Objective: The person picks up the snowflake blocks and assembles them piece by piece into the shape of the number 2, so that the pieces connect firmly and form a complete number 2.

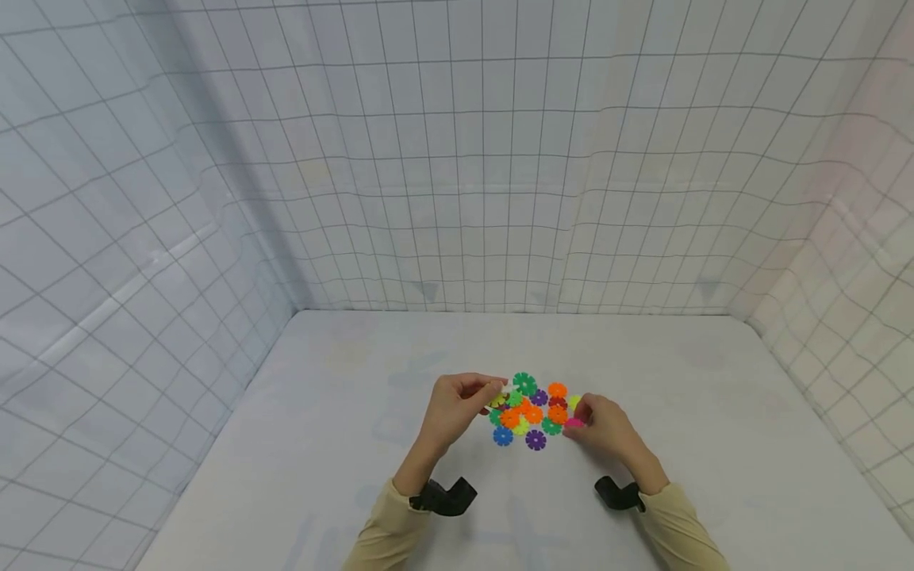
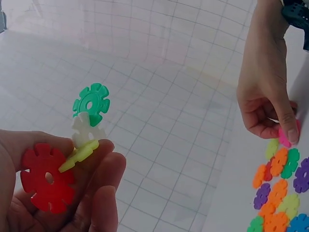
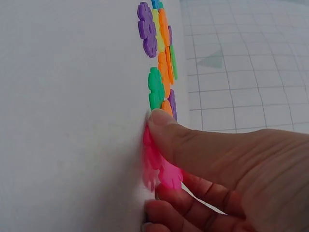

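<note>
Two hands at a pile of flat plastic snowflake discs on a white tabletop.

We note glossy, notched, gear-edged discs [image 1: 531,412], mixed colours, lying flat and overlapping near table [image 1: 343,476] centre. Left hand [image 1: 451,408], at 9 o'clock of the pile, curls fingers and thumb round a slotted cluster [image 2: 72,154]: red, yellow-green, white and green discs interlocked at angles; the palm hides the red disc's lower edge. Right hand [image 1: 603,428], at 3 o'clock, pinches a translucent pink disc [image 3: 157,162] against the table, fingertips pressed together; its far half is covered. Grid-lined fabric walls [image 1: 457,159] surround the table.
</note>
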The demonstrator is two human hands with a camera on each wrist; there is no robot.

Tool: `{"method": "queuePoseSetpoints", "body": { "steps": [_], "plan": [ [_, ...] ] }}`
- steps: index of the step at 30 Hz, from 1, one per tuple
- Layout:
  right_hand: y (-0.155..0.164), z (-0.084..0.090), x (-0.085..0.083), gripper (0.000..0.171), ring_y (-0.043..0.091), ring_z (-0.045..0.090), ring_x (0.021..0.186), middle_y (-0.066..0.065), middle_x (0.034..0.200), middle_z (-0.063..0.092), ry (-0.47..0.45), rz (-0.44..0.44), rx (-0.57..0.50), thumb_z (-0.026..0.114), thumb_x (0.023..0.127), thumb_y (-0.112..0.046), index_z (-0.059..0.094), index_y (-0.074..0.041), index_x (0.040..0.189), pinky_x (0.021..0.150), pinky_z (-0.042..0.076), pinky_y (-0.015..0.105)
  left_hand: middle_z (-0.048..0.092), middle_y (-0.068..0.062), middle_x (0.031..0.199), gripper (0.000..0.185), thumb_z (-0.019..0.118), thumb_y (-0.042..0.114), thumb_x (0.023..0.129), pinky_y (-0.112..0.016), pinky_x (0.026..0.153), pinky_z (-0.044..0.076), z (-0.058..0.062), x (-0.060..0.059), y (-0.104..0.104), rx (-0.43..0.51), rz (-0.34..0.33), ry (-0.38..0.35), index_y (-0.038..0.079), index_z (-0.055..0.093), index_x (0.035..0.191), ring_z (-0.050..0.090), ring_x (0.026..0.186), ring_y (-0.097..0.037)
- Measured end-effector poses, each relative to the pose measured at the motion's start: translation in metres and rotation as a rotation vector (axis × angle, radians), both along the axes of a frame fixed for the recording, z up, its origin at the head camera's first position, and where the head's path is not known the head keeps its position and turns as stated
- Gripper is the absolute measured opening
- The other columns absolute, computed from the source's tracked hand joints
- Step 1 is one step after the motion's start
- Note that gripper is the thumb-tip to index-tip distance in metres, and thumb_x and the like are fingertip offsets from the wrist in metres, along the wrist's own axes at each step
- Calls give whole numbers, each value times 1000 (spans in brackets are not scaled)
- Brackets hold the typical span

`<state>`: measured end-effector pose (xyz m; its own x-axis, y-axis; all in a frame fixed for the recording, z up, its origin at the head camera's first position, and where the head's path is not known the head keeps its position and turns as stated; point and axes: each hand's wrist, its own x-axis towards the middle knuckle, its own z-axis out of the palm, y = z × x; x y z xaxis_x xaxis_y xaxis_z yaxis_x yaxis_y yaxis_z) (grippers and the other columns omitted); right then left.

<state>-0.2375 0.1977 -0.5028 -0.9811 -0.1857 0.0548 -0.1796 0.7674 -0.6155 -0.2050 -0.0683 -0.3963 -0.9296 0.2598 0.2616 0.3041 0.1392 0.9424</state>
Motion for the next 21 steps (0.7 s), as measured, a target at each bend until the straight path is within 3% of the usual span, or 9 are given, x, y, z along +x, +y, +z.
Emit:
{"method": "queuePoseSetpoints", "body": {
  "steps": [6,11,17,21],
  "plan": [
    [-1,2,1,27,15,42,58,1,66,47,-19,4,-74,78,77,-9,53,-5,87,52,37,26,70,-14,95,21,62,12,93,-30,63,53,-20,-15,0,29,-4,-28,-6,71,98,64,73,-32],
    [-4,13,3,22,16,54,53,3,69,52,-3,51,-256,74,81,-3,54,-3,90,49,47,26,71,-11,93,26,64,22,92,-29,63,53,-27,-21,0,13,-20,-3,-2,73,99,63,75,-38],
    [-13,46,11,23,25,61,58,10,79,60,25,113,-497,71,86,-12,55,-1,98,57,54,35,72,-1,88,27,65,28,92,-35,62,54,-25,-18,-1,-52,7,58,4,74,101,64,68,-20],
    [-20,71,19,24,27,59,60,15,79,58,36,143,-622,69,89,-13,54,1,101,59,53,34,72,0,90,26,65,27,92,-32,63,54,-23,-15,-2,-68,14,92,5,74,103,63,68,-13]
  ]
}}
